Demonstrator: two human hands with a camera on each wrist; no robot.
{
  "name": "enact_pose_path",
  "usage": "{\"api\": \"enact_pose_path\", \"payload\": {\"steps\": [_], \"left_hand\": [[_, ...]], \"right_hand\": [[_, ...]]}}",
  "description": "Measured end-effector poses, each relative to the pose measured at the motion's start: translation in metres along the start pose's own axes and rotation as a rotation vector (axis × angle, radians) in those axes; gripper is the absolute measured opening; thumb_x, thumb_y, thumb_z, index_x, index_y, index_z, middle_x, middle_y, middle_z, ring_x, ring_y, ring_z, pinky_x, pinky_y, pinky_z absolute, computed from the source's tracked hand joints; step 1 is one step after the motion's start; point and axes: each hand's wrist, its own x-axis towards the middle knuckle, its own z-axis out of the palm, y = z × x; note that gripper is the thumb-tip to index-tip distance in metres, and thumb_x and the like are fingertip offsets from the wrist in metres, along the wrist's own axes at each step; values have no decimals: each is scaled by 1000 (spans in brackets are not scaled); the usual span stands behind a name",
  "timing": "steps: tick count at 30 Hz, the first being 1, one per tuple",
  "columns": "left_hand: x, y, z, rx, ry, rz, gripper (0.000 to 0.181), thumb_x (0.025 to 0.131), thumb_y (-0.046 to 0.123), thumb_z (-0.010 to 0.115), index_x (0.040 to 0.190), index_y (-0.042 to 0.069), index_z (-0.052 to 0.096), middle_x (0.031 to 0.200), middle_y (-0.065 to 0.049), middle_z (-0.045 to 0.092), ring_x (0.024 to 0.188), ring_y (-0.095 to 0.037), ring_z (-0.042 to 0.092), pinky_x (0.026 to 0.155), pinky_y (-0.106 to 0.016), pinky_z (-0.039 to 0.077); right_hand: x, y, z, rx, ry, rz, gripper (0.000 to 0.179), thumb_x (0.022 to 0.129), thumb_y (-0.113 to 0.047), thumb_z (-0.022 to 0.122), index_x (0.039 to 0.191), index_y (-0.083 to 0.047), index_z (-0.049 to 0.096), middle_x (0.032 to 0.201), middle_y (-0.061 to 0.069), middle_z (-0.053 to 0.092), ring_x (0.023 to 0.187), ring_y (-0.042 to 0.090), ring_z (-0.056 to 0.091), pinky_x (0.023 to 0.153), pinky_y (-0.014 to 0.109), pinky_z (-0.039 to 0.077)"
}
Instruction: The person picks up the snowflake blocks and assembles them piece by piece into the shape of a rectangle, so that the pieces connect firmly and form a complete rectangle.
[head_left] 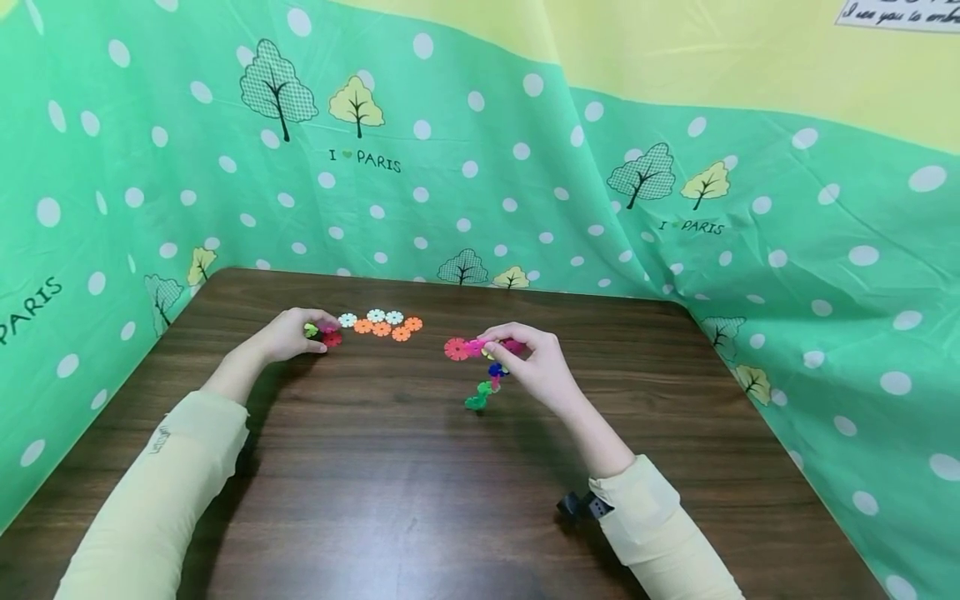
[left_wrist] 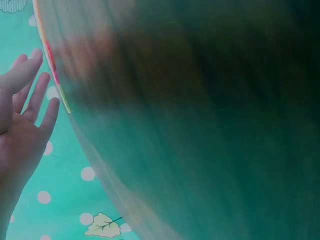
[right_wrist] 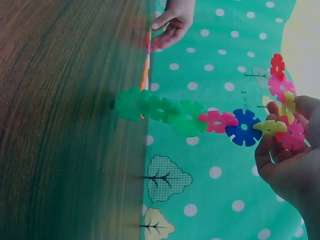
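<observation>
My right hand [head_left: 536,367] pinches the upper part of a chain of interlocking flower-shaped plastic discs [right_wrist: 189,118]. Green discs [head_left: 477,400] form its lower end, followed upward by a pink, a blue disc [right_wrist: 244,128] and a yellow one at the fingers. Further pink and yellow pieces sit by the fingertips, and a red disc [right_wrist: 277,66] tops a side branch. At the table's far left, my left hand [head_left: 291,335] reaches over loose discs, its fingers spread around a red disc [head_left: 332,339], a pink one and a yellow-green one [head_left: 310,331].
Several orange discs [head_left: 382,329] and white discs [head_left: 376,316] lie flat to the right of the left hand, on the dark wooden table [head_left: 405,500]. A black piece with a USB plug [head_left: 598,505] hangs at the right cuff. Green dotted cloth [head_left: 465,200] stands behind the table.
</observation>
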Motion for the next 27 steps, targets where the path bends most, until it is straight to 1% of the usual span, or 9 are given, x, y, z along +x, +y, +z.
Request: {"api": "enact_pose_path", "payload": {"steps": [5,9,12,16,23,27], "left_hand": [[1,-2,2,7,-5,10,36,79,-5,70,114,3,64,110,-16,66,113,-37,54,98,-57,38],[2,-2,3,7,-3,11,32,79,-6,69,110,3,65,106,-13,68,105,-34,58,94,-53,43],[2,-1,3,-10,-13,-2,30,80,-6,68,108,3,66,104,-11,68,101,-31,59,91,-49,45],[2,1,4,-18,-30,-9,28,80,-5,69,107,3,66,106,-12,67,97,-29,58,87,-47,47],[2,1,4,-8,-33,-22,25,80,-4,70,104,3,66,104,-12,67,95,-28,57,85,-44,46],[2,0,4,-15,-55,-31,25,80,-1,71,104,3,66,103,-11,66,96,-29,55,86,-44,45]], "right_hand": [[0,0,1,-10,-10,9,10,90,-9,64,95,-4,71,101,9,70,69,16,57,57,26,47],[1,-1,2,-17,-9,6,9,90,-9,64,95,-5,71,100,8,70,68,13,56,57,28,47],[1,-2,2,-22,-6,3,9,89,-8,64,95,-5,71,100,8,70,68,12,57,57,29,47],[0,-2,2,-26,-7,-3,9,89,-8,65,95,-4,71,100,9,70,68,13,57,57,30,47],[1,-3,2,-23,-14,-5,9,89,-8,64,95,-4,71,101,10,70,67,14,57,56,31,47],[1,-3,2,-22,-13,-9,9,89,-7,64,95,-4,71,101,10,70,68,16,57,56,29,47]]}}
